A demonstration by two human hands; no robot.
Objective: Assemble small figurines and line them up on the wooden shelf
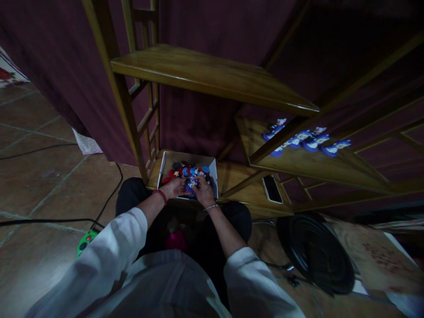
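Note:
A small figurine (191,184) with a purple-blue round base is held between my two hands, over the near part of a white box (214,176). My left hand (176,187), with a red bead bracelet at the wrist, grips it from the left side. My right hand (203,193), a thin bangle at its wrist, has its fingers closed on it from the right. Beneath and behind them, the box holds several figurines with red, blue and dark parts, such as a blue piece (206,169). My hands partly cover the contents.
Several purple-based figurines (315,142) stand on a wooden shelf (308,165) to the right. An upper shelf board (205,73) juts out above the box. A dark-centred white object (272,189), a black round object (316,251), a green socket (86,240) and cables lie around.

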